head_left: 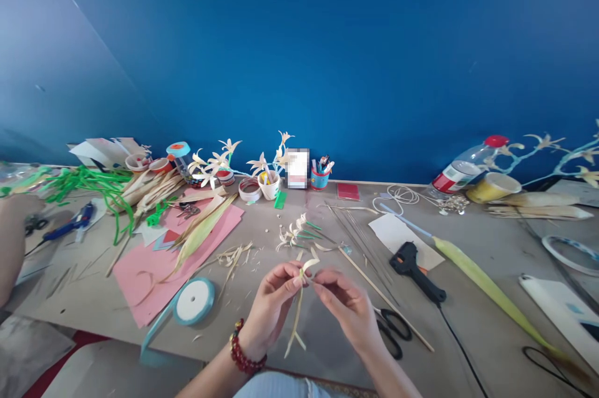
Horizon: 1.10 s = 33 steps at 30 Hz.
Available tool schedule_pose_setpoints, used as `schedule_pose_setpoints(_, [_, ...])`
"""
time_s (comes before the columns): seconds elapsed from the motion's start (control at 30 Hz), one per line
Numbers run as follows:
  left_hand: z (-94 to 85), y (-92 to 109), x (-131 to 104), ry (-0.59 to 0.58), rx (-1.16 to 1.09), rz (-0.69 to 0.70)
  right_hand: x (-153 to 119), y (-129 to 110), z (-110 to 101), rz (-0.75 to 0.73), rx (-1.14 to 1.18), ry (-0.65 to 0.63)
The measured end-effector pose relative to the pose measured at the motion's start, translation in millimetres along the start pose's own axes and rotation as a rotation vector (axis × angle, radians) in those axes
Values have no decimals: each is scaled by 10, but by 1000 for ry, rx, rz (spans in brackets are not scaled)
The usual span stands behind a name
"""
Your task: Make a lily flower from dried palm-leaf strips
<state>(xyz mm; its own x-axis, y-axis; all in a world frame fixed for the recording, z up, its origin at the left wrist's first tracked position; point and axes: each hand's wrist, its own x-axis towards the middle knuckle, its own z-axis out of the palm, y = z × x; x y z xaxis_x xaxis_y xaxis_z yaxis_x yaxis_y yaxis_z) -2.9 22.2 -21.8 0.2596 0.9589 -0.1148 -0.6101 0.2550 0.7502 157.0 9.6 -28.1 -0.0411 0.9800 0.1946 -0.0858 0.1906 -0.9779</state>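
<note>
My left hand (276, 298), with a red bead bracelet at the wrist, pinches a small pale husk flower (306, 269) near the table's front middle. Narrow husk strips (294, 326) hang down below the fingers. My right hand (344, 304) is closed at the flower's right side, thumb and forefinger together at a petal. Beyond both hands lie several small white flowers (292, 232) with green stems. Black-handled scissors (395, 330) rest beside my right hand, partly hidden by it.
A black glue gun (416, 270) and a long wooden stick (384, 295) lie to the right. On the left are a blue ribbon roll (194, 301), pink paper (135, 279) and green stems (116, 198). Another person's arm (12, 242) reaches in at far left.
</note>
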Motion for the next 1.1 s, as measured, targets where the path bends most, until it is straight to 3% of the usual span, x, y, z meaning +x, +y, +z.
schedule_pose_setpoints(0.57, [7, 46, 30, 42, 38, -2, -51, -25, 44, -76, -260, -2])
schedule_pose_setpoints(0.8, [12, 52, 22, 16, -7, -33, -73, -13, 58, 57, -170, 31])
schedule_pose_setpoints(0.97, [37, 35, 22, 1, -42, -34, -110, 23, 85, 42, -136, 150])
schedule_pose_setpoints(1.1, [40, 17, 31, 18, -29, -25, -125, 46, 72, 43, -131, 126])
